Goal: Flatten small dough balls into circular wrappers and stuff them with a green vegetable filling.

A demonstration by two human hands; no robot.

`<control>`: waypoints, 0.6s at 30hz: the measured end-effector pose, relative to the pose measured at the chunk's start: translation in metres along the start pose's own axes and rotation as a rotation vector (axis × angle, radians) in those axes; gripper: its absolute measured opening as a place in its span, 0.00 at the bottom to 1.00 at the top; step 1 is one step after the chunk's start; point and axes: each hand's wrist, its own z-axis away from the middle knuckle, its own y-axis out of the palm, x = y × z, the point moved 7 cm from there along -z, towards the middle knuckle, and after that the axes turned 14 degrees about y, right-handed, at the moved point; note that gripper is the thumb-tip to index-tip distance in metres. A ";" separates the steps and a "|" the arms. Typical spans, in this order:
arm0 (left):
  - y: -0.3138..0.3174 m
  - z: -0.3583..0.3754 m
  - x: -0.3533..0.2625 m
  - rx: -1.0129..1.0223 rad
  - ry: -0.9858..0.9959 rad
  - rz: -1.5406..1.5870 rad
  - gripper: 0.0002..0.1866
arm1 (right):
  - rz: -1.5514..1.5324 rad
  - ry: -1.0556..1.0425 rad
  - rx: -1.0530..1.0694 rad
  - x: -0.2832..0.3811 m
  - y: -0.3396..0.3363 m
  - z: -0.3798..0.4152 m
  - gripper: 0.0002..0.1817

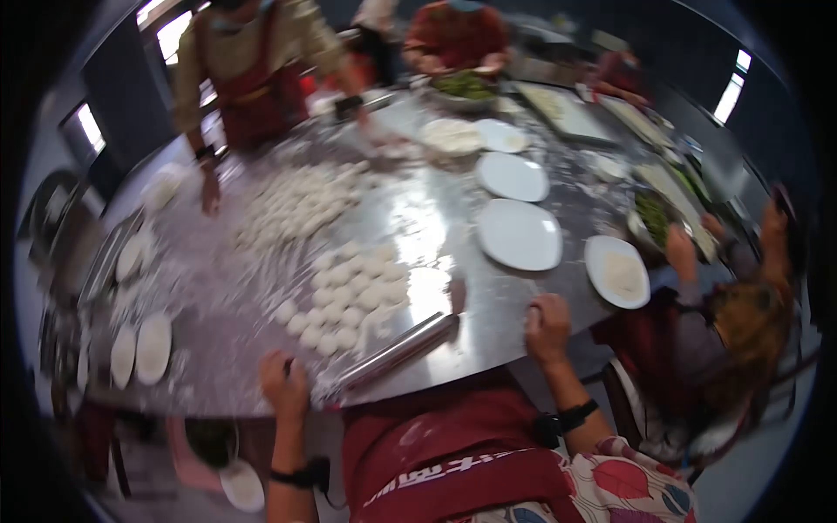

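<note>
My left hand (285,381) rests closed at the near edge of the metal table, left of the rolling pin. A small dark spot shows at its fingers, but blur hides what it is. My right hand (547,327) is a closed fist at the table edge, with nothing visible in it. Between the hands lies a shiny metal rolling pin (397,353), slanted and touched by neither. Just beyond it sit several round pieces of white dough (347,292) in a cluster. A larger heap of small dough pieces (301,205) spreads farther back.
White plates (520,235) line the table's right half; another plate (617,272) holds something pale. A bowl of greens (650,218) stands near a co-worker's hand (682,253). Across the floury table (218,340), a person in a red apron (257,96) leans in. Oval dishes (154,349) lie left.
</note>
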 end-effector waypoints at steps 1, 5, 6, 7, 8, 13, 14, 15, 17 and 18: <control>-0.001 -0.001 0.000 -0.010 -0.009 0.047 0.07 | 0.005 -0.006 -0.014 0.002 -0.011 -0.004 0.04; -0.003 -0.004 -0.001 -0.043 -0.088 0.080 0.06 | 0.046 0.006 0.049 0.005 -0.004 -0.003 0.06; -0.004 -0.005 -0.002 -0.046 -0.108 0.092 0.06 | 0.035 0.000 0.043 0.004 -0.003 -0.002 0.06; -0.005 -0.005 -0.002 -0.053 -0.120 0.093 0.06 | 0.027 -0.001 0.033 0.003 -0.002 -0.001 0.06; -0.005 -0.005 -0.002 -0.059 -0.127 0.098 0.06 | 0.023 0.002 0.021 0.002 -0.002 0.000 0.06; -0.006 -0.004 -0.002 -0.055 -0.135 0.099 0.07 | 0.041 -0.024 0.052 -0.002 0.001 0.001 0.06; -0.006 -0.005 -0.002 -0.053 -0.126 0.092 0.07 | 0.052 -0.032 0.051 -0.004 0.002 0.001 0.06; -0.007 -0.006 -0.003 -0.056 -0.120 0.083 0.07 | 0.067 -0.048 0.059 -0.001 0.001 0.001 0.06; -0.008 -0.008 -0.006 -0.061 -0.099 0.075 0.08 | 0.066 -0.044 0.089 -0.001 0.002 0.000 0.06; -0.007 -0.007 -0.004 -0.061 -0.111 0.084 0.08 | 0.068 -0.039 0.099 -0.002 0.002 -0.001 0.06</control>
